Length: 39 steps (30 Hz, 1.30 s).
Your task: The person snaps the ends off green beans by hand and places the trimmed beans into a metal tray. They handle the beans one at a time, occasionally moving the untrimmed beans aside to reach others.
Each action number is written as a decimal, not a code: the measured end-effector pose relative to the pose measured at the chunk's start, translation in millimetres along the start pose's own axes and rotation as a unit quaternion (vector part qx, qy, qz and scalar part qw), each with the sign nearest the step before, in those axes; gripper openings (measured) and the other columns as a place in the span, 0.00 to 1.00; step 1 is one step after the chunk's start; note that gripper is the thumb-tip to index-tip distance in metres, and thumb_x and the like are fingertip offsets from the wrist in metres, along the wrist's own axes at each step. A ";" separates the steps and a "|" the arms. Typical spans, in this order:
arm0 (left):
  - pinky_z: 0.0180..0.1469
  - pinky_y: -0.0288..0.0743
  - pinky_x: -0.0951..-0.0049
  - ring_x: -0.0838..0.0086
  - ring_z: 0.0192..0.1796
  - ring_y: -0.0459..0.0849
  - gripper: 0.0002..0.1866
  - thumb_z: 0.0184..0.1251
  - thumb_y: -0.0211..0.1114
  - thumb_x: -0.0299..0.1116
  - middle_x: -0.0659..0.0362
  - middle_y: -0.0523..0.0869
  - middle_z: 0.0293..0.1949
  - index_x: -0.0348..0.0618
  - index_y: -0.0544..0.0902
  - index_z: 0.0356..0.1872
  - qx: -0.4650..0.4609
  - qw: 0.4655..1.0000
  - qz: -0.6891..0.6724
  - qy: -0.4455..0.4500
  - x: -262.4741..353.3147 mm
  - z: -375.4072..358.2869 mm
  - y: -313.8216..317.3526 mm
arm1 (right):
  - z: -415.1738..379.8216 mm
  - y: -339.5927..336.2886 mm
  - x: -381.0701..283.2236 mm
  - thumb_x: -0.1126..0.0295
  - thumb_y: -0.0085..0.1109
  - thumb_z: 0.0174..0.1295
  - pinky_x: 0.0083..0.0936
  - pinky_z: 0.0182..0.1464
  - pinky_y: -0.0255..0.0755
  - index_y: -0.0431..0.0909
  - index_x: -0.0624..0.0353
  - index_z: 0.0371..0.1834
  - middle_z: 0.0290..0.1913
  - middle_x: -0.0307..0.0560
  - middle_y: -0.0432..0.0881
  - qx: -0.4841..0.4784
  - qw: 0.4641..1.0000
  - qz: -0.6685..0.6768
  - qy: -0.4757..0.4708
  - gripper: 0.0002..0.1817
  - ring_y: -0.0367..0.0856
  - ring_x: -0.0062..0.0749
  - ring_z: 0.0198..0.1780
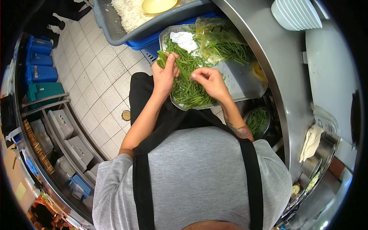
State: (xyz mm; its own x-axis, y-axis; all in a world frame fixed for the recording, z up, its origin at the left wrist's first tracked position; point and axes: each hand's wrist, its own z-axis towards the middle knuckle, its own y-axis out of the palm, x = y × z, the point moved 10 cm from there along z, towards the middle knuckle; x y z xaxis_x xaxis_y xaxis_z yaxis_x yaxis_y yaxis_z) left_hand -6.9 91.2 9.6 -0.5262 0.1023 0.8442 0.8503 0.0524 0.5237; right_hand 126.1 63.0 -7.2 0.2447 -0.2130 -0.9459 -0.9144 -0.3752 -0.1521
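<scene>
My left hand (pixel 165 74) is closed around a small bunch of green beans (pixel 162 57), its thumb on top. To its right, my right hand (pixel 211 81) has thumb and fingertips pinched together; whatever sits between them is too small to make out. Both hands are above a metal tray (pixel 245 90) whose left part is heaped with green beans (pixel 191 94). A clear plastic bag (pixel 214 30) with more long green beans spilling from it lies at the tray's far right. Near the tray's far left is a crumpled white wrapper (pixel 184 40).
Beyond the tray stands a grey tub (pixel 111 32) of rice with a yellow bowl (pixel 159 5). A round bowl (pixel 257 122) of cut greens sits low at right, beside a steel counter (pixel 264 46) with stacked white bowls (pixel 296 15). Shelving with grey bins (pixel 78 151) lines the left.
</scene>
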 end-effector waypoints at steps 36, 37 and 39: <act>0.32 0.74 0.77 0.78 0.25 0.79 0.06 0.59 0.65 0.27 0.62 0.82 0.24 0.37 0.79 0.35 -0.079 0.930 0.357 0.050 -15.1 -20.4 27.3 | -7.7 -118.7 18.8 0.68 0.63 0.50 0.32 0.34 0.73 0.82 0.57 0.30 0.32 0.47 0.79 0.343 0.891 -0.297 -0.033 0.07 0.80 0.43 0.31; 0.39 0.76 0.77 0.77 0.34 0.84 0.11 0.55 0.67 0.26 0.58 0.86 0.32 0.37 0.81 0.40 -0.082 0.895 0.438 -0.004 -21.5 -19.9 23.5 | -13.5 -109.8 2.5 0.69 0.64 0.50 0.31 0.33 0.73 0.82 0.58 0.29 0.31 0.47 0.79 0.317 0.896 -0.303 -0.068 0.06 0.80 0.42 0.30; 0.41 0.76 0.75 0.73 0.37 0.85 0.14 0.53 0.67 0.23 0.55 0.86 0.35 0.38 0.81 0.43 -0.094 0.885 0.455 0.032 -16.8 -20.9 32.3 | -26.7 -96.3 -20.3 0.71 0.64 0.49 0.30 0.33 0.72 0.82 0.59 0.28 0.31 0.47 0.78 0.293 0.907 -0.292 -0.081 0.05 0.80 0.41 0.30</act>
State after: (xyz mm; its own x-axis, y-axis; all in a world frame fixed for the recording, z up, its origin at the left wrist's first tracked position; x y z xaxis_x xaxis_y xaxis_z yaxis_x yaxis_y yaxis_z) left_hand 29.2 70.4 14.8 0.3702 -0.0389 0.9281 0.9092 -0.1899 -0.3706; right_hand 217.7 79.4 34.3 0.7358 0.0214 -0.6769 -0.6695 0.1730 -0.7224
